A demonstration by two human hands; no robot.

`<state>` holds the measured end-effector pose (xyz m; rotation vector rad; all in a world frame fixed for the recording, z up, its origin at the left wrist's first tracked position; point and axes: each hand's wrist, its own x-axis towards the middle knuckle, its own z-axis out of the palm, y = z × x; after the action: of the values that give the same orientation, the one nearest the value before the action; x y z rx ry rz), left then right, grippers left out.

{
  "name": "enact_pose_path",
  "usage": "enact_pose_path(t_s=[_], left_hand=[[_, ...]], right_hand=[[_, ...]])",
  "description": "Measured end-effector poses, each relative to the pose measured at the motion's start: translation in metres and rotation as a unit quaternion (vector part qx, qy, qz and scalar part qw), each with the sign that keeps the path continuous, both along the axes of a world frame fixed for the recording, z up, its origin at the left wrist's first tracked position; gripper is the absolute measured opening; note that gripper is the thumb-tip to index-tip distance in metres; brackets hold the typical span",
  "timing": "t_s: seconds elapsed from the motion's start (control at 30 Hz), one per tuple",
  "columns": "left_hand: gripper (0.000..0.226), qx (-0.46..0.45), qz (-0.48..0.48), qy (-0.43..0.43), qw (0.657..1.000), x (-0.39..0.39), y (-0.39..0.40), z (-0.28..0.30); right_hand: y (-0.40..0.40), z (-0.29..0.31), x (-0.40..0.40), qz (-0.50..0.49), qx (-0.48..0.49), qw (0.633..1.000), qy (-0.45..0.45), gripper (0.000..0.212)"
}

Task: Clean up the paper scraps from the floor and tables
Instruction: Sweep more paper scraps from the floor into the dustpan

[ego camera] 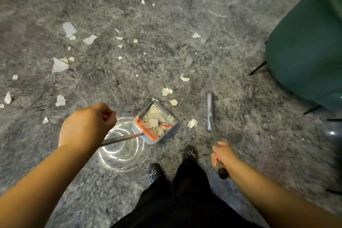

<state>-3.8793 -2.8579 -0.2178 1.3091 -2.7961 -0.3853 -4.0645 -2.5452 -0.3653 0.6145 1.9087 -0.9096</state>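
Floor (185, 52): grey speckled surface, fills the view; bright ring-shaped light reflection at 7 o'clock from frame centre.
Loose paper scraps (59, 65): white torn pieces scattered on the floor from 9 to 12 o'clock of the dustpan; largest ones far left at 10 o'clock; a few small ones just beside the pan at 12 to 3 o'clock.
Left hand (88, 124): fist clenched round the top of the dustpan handle (121, 138), knuckles up; an orange grip end shows between the fingers.
Dustpan (155, 123): grey, long-handled, orange comb teeth along its near edge; sits low at the floor, whether touching it I cannot tell; mouth faces 1 o'clock.
Collected scraps (157, 119): pile of white pieces inside the pan, with a thin red strip among them.
Shoes (189, 152): two black shoes with beaded bows at 6 o'clock of the pan; black trousers below.
Broom (210, 111): grey head down at floor level, at 3 o'clock of the pan, apart from it; metal shaft runs back toward 5 o'clock.
Right hand (222, 154): fingers wrapped round the broom shaft just above its black end grip.
Armchair (305, 52): green upholstery, black legs, at 2 o'clock, well apart from the pan.
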Motion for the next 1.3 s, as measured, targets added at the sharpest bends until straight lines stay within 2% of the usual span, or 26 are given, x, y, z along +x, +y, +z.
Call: enact_pose_path(t_s=[0.07,0.17,0.27,0.37,0.53,0.73,0.87,1.07,1.2,1.3], left_hand=[[0.015,0.003,-0.004,0.003,1.0,0.007,-0.005,-0.001],[0.015,0.001,-0.022,0.001,1.0,0.017,-0.012,-0.001],[0.016,0.0,-0.035,0.0,0.999,0.024,-0.018,-0.001],[0.017,-0.002,-0.038,0.001,0.999,0.03,-0.025,-0.001],[0.016,-0.012,-0.036,-0.008,0.999,0.04,-0.037,-0.001],[0.016,-0.022,-0.025,-0.02,0.999,0.047,-0.05,-0.005],[0.014,-0.018,-0.012,-0.025,0.999,0.047,-0.059,-0.007],[0.013,-0.02,0.0,-0.055,0.998,0.03,-0.068,-0.011],[0.012,-0.02,0.014,-0.063,0.998,0.016,-0.07,-0.013],[0.012,-0.007,0.017,-0.083,0.996,-0.001,-0.065,-0.016]], right_hand=[[0.002,0.002,0.016,-0.03,-0.006,1.0,-0.005,0.017],[-0.007,0.0,0.038,-0.04,-0.011,0.999,-0.017,0.024],[-0.026,0.003,0.06,-0.037,-0.032,0.998,-0.043,0.019],[-0.048,0.003,0.076,-0.067,-0.065,0.994,-0.063,0.021],[-0.082,0.002,0.071,-0.163,-0.121,0.965,-0.164,0.023],[-0.123,0.017,0.054,-0.2,-0.204,0.945,-0.159,0.026],[-0.128,0.025,0.035,-0.183,-0.211,0.952,-0.127,0.025],[-0.117,0.028,-0.023,-0.103,-0.165,0.978,-0.081,0.024],[-0.123,0.021,-0.066,-0.087,-0.141,0.981,-0.105,0.022],[-0.135,0.014,-0.105,-0.058,-0.13,0.986,-0.087,0.027]])
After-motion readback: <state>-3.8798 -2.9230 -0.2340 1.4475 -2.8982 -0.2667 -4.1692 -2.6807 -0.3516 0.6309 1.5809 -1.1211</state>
